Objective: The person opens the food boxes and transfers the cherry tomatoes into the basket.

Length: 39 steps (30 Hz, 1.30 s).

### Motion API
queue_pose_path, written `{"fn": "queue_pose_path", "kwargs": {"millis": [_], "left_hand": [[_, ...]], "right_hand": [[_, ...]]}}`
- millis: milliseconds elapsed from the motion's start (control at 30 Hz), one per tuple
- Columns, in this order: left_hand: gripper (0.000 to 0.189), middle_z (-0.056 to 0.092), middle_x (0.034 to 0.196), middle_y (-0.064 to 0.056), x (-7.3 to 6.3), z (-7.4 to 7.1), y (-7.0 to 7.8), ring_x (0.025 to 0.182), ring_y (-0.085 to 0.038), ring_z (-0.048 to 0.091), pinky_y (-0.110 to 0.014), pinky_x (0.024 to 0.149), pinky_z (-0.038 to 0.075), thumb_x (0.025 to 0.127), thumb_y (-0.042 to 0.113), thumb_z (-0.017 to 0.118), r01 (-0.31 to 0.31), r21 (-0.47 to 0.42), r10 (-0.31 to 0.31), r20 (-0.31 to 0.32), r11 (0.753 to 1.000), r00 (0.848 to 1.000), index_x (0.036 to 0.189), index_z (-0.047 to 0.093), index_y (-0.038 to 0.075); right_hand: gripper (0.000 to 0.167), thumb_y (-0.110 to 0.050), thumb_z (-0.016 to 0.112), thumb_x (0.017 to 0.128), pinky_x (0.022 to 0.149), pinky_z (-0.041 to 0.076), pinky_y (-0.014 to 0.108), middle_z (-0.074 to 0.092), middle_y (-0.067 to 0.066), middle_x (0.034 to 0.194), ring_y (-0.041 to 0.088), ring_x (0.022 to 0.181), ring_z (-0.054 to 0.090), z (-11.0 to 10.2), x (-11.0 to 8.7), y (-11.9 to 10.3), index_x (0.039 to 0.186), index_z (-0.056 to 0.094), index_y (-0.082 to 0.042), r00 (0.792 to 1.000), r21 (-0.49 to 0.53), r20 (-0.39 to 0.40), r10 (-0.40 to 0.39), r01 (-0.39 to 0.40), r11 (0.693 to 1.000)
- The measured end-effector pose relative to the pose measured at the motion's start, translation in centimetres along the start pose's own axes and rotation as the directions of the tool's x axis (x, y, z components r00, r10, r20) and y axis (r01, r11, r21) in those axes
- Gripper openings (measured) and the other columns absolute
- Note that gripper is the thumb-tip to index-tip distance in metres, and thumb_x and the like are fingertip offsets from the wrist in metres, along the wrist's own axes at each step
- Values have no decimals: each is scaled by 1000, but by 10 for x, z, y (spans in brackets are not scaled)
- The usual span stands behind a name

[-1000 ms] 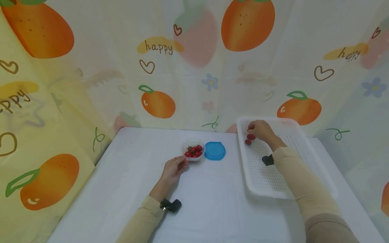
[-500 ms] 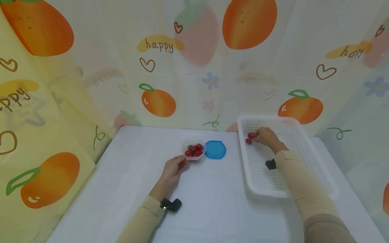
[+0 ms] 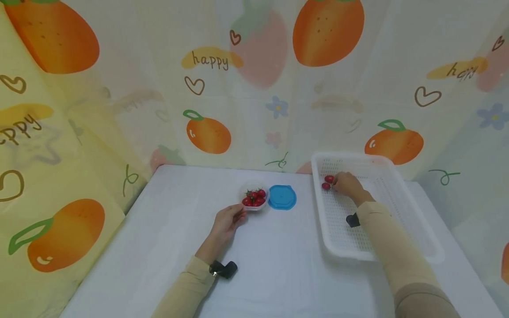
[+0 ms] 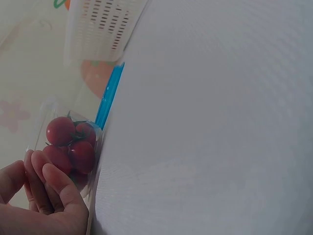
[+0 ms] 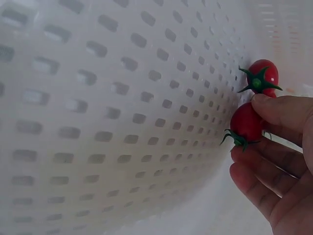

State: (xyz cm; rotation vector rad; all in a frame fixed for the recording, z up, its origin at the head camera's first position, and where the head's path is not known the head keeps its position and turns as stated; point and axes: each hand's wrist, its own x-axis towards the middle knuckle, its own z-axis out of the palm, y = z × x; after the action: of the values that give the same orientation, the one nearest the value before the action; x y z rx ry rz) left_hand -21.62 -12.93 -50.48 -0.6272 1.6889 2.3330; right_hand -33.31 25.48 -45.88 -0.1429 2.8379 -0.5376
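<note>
A clear plastic container holding several red cherry tomatoes with green stems stands on the white table. My left hand pinches its near left edge between thumb and fingers; the left wrist view shows the fingertips at its wall. Inside the white perforated basket, my right hand is at the left end. Two cherry tomatoes lie there: one sits between my right thumb and fingers, and the other is just beyond the thumb.
A blue lid lies flat immediately right of the container. The basket fills the table's right side. Behind the table hangs a fruit-printed curtain, which also closes off the left side.
My right hand has moved from the basket's far left corner back toward me, down to the nearer of the two tomatoes. The left hand stays at the container.
</note>
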Motion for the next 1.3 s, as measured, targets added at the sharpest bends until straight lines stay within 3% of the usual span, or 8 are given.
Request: {"fn": "queue_pose_path", "kwargs": {"millis": [300, 467, 767, 900, 1100, 1300], "left_hand": [[30, 68, 100, -4, 3, 1, -1, 98, -17, 65, -26, 89, 56, 95, 20, 63, 11, -9, -10, 5, 1000, 1000, 121, 61, 3], [29, 68, 99, -4, 2, 2, -1, 97, -17, 65, -25, 88, 56, 95, 20, 63, 13, -13, -13, 4, 1000, 1000, 119, 62, 3], [30, 67, 99, -4, 2, 3, 0, 94, -16, 65, -25, 87, 56, 94, 18, 63, 14, -46, -14, 5, 999, 1000, 120, 61, 2], [32, 66, 101, -4, 3, 3, 2, 95, -15, 64, -24, 87, 56, 95, 19, 63, 12, -41, -11, 11, 999, 1000, 122, 60, 3], [32, 67, 101, -3, 2, 4, 3, 98, -16, 64, -23, 87, 55, 95, 19, 62, 28, -60, -28, 8, 998, 1000, 123, 61, 4], [33, 67, 101, -3, 3, 3, 1, 98, -15, 64, -24, 88, 55, 95, 19, 63, 43, -75, -42, 9, 996, 999, 123, 60, 4]], "right_hand": [[23, -9, 61, 91, 84, 53, 44, 66, 19, 97, 29, 85, 59, 5, 1, 2, 107, 68, 6, 1000, -4, 8, -26, 26, 1000], [24, -13, 61, 92, 78, 51, 39, 66, 16, 90, 27, 82, 58, -3, 0, 3, 106, 68, 6, 999, 10, 10, -38, 38, 999], [31, -15, 53, 96, 95, 49, 55, 63, 28, 115, 40, 103, 58, -40, -6, -11, 116, 62, 9, 995, -59, -47, -87, 85, 995], [32, -16, 54, 97, 96, 49, 55, 63, 28, 116, 41, 104, 58, -52, -6, -24, 117, 62, 8, 991, -40, -82, -102, 99, 994], [32, -16, 55, 96, 97, 48, 54, 65, 26, 113, 39, 103, 60, -61, -2, -54, 117, 64, 7, 968, -50, -147, -203, 198, 979], [31, -16, 56, 95, 94, 50, 50, 66, 23, 111, 36, 102, 60, -57, 0, -90, 117, 65, 5, 954, -62, -132, -270, 264, 962]]}}
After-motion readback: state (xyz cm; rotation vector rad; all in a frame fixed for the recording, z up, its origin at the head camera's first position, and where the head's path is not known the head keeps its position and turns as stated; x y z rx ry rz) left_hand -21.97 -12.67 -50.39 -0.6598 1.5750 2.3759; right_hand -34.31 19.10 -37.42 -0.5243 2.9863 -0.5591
